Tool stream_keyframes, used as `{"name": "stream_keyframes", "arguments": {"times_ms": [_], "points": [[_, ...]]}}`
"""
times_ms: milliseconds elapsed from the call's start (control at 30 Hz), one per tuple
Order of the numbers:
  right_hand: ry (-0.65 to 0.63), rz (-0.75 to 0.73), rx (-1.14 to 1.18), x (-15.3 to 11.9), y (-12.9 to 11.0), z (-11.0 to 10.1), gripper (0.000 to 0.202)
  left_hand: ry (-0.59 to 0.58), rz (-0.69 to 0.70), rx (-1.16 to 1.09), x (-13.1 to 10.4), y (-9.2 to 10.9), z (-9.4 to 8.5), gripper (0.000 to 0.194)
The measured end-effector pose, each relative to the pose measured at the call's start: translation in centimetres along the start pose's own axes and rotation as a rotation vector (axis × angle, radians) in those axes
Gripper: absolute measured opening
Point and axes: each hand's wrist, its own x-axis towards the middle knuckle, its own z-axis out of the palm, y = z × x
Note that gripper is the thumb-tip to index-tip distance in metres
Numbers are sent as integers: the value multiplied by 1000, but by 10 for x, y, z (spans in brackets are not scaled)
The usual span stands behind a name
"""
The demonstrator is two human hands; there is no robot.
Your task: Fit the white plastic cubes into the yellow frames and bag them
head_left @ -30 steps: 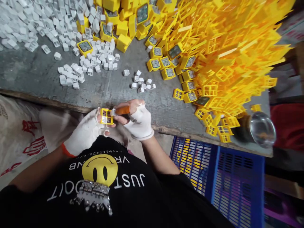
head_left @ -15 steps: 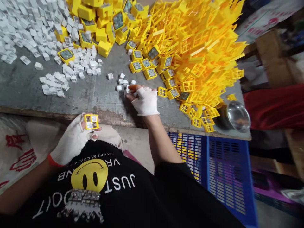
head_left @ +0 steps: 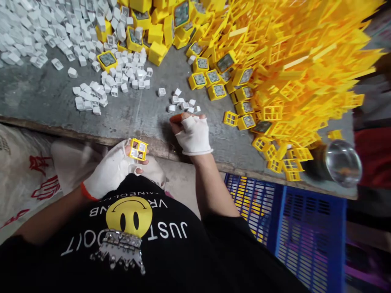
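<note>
My left hand [head_left: 111,165], in a white fingerless glove, grips a small yellow four-window frame [head_left: 138,149] in front of my shirt at the table edge. White pieces show in some of its openings. My right hand [head_left: 194,133], gloved the same way, is over the table with its fingers curled together. Whatever its fingertips hold, if anything, is hidden. Just beyond them lies a small group of white plastic caps [head_left: 175,99]. To the right of that hand rests a loose yellow frame [head_left: 230,118].
White caps [head_left: 58,28] are heaped at the back left. Yellow boxes with grey insides [head_left: 216,92] lie mid-table beside a tall heap of yellow frames [head_left: 293,61]. A metal bowl [head_left: 343,162] stands at the right edge. Blue crates [head_left: 308,232] are below.
My right hand has drawn back from the small group of white caps towards me. My left hand still holds the yellow frame, slightly raised. The whole view has shifted.
</note>
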Motion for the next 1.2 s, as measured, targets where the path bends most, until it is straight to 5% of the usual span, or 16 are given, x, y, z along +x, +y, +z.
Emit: {"name": "stream_keyframes", "arguments": {"times_ms": [167, 333, 533, 833, 1200], "points": [[213, 117, 124, -1, 25, -7, 21, 18, 72, 42, -3, 4, -7, 21], [90, 53, -81, 5, 29, -10, 25, 38, 66, 56, -5, 4, -7, 26], [-45, -104, -60, 10, 12, -4, 20, 44, 41, 50, -3, 1, -3, 21], [97, -407, 639, -31, -69, -11, 29, -55, -27, -64, 5, -2, 2, 13], [160, -511, 415, -43, -66, -19, 25, -118, 50, -22, -1, -5, -2, 26]]}}
